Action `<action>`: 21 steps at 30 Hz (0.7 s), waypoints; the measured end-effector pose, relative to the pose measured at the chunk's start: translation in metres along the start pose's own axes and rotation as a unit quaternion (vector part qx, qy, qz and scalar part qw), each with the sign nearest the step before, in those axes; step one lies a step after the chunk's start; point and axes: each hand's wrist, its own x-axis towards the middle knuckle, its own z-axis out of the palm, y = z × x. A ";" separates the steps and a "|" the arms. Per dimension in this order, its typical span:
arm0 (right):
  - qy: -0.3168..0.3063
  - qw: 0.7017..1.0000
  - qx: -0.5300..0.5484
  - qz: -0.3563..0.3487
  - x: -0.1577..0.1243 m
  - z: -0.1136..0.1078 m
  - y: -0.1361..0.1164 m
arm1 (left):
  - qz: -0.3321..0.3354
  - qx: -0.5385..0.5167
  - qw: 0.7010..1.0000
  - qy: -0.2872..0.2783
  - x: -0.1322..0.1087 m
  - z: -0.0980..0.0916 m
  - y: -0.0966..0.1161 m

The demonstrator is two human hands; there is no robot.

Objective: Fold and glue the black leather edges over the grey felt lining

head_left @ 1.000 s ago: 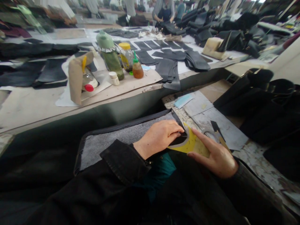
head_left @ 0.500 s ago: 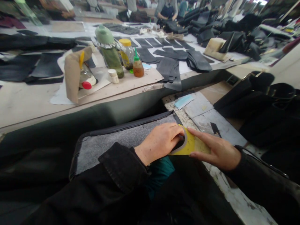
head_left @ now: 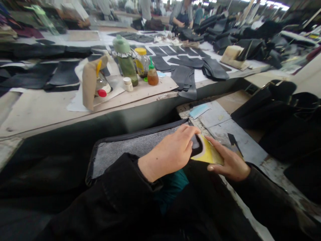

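Note:
A grey felt-like panel with a black rim lies across my lap, its rounded right end showing beyond my fingers. My left hand is on top of that end, fingers bent over the rim and gripping it. My right hand holds a flat yellow piece between thumb and fingers. The yellow piece has a pale curved edge, which sits right against the panel's rounded end; whether they are joined I cannot tell. My left palm hides part of the panel.
A worn bench on the right carries a blue face mask and a black strip. On the long table ahead are a green bottle, a glue bottle and black leather pieces. Black bags stand at right.
The whole view has shifted slightly. My left fingers have lifted and stretched further over the rim, exposing more of the rounded end. The yellow piece has tilted, still in my right hand.

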 end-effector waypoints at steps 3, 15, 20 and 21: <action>0.065 0.973 0.181 0.127 -0.004 0.011 0.001 | 0.020 0.027 0.999 -0.014 -0.012 -0.004 0.005; 0.039 0.925 0.353 0.135 0.035 0.027 -0.024 | 0.038 0.279 0.959 -0.035 -0.028 0.030 0.018; 0.046 0.939 0.313 0.132 0.029 0.035 -0.016 | 0.039 0.273 0.960 -0.044 -0.027 0.031 0.016; 0.038 0.938 0.315 0.142 0.027 0.037 -0.010 | 0.037 0.266 0.962 -0.047 -0.028 0.030 0.015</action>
